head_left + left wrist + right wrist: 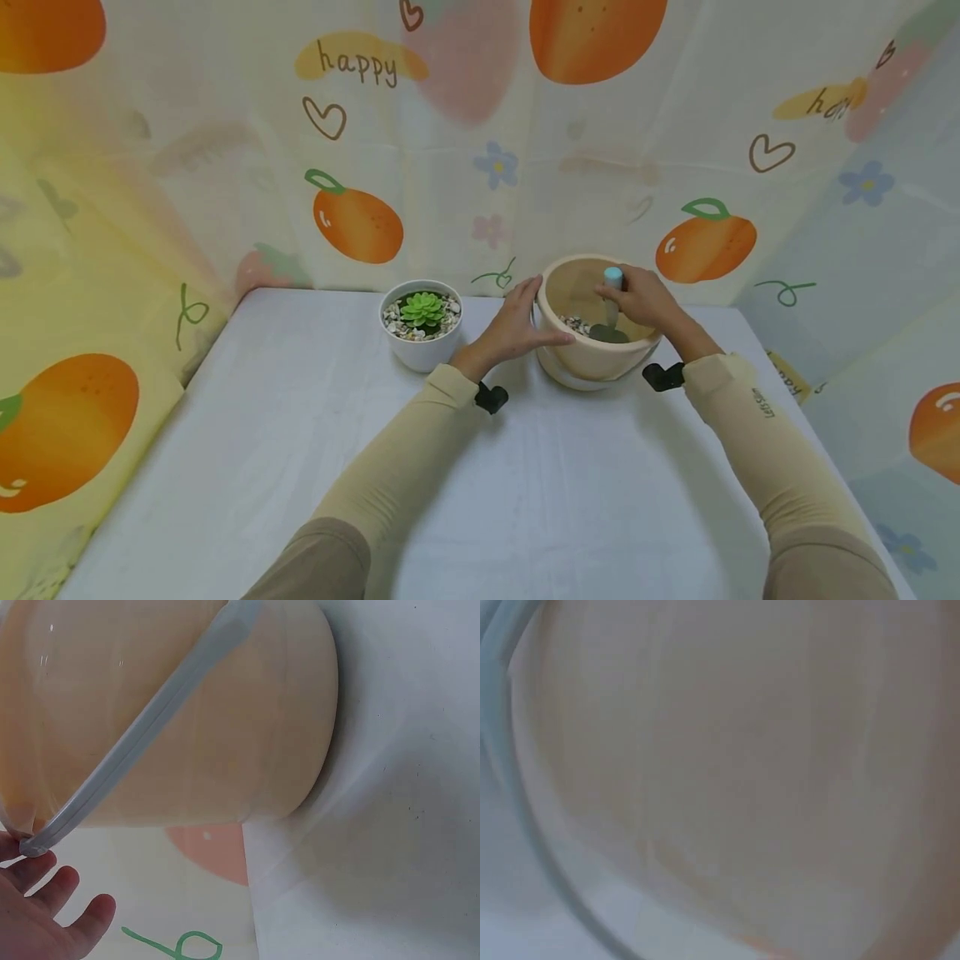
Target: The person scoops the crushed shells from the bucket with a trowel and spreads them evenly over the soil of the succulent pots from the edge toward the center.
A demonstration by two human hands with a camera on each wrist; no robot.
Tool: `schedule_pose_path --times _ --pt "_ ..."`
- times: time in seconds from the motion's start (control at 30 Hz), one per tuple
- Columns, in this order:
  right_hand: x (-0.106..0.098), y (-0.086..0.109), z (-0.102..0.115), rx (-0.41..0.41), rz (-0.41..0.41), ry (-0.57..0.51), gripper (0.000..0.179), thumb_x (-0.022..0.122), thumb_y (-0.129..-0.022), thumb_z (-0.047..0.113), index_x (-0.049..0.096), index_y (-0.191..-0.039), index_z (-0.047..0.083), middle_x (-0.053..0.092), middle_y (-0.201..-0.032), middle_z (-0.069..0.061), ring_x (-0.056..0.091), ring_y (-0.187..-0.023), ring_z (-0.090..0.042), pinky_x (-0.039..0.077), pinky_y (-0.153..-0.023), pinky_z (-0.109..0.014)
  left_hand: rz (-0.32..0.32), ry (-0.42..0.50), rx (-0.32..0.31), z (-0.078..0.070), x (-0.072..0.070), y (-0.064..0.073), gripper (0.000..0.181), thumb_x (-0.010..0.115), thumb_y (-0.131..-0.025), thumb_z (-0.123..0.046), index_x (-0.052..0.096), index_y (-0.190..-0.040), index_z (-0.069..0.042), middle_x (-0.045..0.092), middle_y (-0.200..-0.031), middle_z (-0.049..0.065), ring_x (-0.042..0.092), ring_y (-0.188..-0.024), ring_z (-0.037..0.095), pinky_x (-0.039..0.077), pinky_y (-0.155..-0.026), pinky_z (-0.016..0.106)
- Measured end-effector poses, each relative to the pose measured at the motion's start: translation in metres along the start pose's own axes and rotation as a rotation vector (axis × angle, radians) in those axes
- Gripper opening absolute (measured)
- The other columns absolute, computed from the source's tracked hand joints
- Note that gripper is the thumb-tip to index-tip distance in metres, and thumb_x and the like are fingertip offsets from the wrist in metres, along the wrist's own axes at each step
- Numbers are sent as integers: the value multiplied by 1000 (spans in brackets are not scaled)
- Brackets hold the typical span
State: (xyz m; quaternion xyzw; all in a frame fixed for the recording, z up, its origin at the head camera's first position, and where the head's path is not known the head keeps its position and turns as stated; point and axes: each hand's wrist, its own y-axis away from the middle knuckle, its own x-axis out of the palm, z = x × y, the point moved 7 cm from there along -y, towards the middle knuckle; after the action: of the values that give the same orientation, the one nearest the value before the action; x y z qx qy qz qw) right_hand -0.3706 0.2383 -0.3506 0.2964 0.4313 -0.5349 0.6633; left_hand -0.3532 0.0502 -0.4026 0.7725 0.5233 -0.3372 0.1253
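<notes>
In the head view, a cream plastic bucket stands at the far right of the table, with small pebbles inside. My left hand rests against its left side, thumb along the front and fingers near the rim. The left wrist view shows those fingertips spread at the end of the bucket's pale grey handle. Inside the bucket, my right hand grips a small trowel by its blue-ended handle, its dark blade down by the pebbles. The right wrist view holds only the bucket's blurred wall and handle.
A white pot with a green succulent set among pebbles stands left of the bucket, close to my left wrist. White cloth covers the table. A fruit-printed curtain hangs right behind the table's back edge.
</notes>
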Motion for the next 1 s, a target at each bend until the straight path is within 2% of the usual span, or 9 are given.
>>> schedule_pose_path --times 0.2,0.4,0.47,0.57,0.63,0.7,0.8,0.93,1.0 --pt "4 -2 0 121 -73 -12 38 56 -98 33 56 -96 -4 59 -84 -18 53 -72 -27 41 -62 -33 7 -48 27 -1 -2 -1 112 79 -73 -54 18 -156 -9 25 -159 14 25 -147 31 32 -116 50" --pt "9 -3 -5 280 -113 -134 39 56 -97 35 57 -96 -4 63 -87 -19 63 -61 -19 49 -54 -26 6 -46 34 -1 0 -2 112 80 -73 -54 19 -155 -8 26 -159 14 27 -146 32 33 -116 49" --pt "12 -2 -6 339 -109 -194 40 55 -98 36 58 -102 -4 65 -96 -20 69 -66 -24 52 -56 -25 3 -48 31 0 -1 -2 112 80 -73 -54 20 -155 -8 26 -159 14 27 -147 31 33 -116 49" --pt "15 0 -8 409 -72 -256 45 51 -99 41 57 -111 -2 64 -110 -21 73 -83 -32 55 -65 -30 10 -66 22 0 1 -2 112 79 -73 -55 19 -155 -9 26 -159 13 26 -147 30 33 -116 47" --pt "17 0 -8 433 -47 -283 48 50 -99 42 56 -115 -2 62 -115 -21 72 -93 -34 55 -73 -36 12 -70 18 0 1 -2 112 79 -73 -56 19 -155 -9 25 -159 13 26 -147 30 33 -116 47" --pt "19 0 -8 447 -31 -323 48 51 -99 41 54 -117 -4 60 -116 -20 71 -94 -35 56 -81 -41 17 -65 14 1 1 -2 112 79 -73 -56 18 -155 -9 25 -159 13 26 -147 29 32 -117 46" --pt "19 -2 -9 460 -46 -411 46 53 -99 36 53 -117 -6 57 -112 -19 70 -80 -26 58 -84 -41 15 -55 10 0 -1 -2 113 79 -73 -55 19 -155 -8 25 -159 13 26 -147 29 32 -117 46" --pt "18 -4 -13 465 -112 -589 34 52 -100 27 52 -108 -6 55 -97 -14 63 -60 -9 60 -71 -32 24 -57 18 0 -2 -2 112 80 -73 -54 20 -155 -7 25 -159 14 26 -147 30 32 -117 46" --pt "18 -4 -14 459 -135 -657 28 50 -101 24 51 -103 -3 55 -91 -11 62 -56 -7 60 -68 -29 27 -51 28 -1 -2 -2 111 80 -73 -53 20 -155 -7 25 -159 14 26 -147 30 32 -117 46"
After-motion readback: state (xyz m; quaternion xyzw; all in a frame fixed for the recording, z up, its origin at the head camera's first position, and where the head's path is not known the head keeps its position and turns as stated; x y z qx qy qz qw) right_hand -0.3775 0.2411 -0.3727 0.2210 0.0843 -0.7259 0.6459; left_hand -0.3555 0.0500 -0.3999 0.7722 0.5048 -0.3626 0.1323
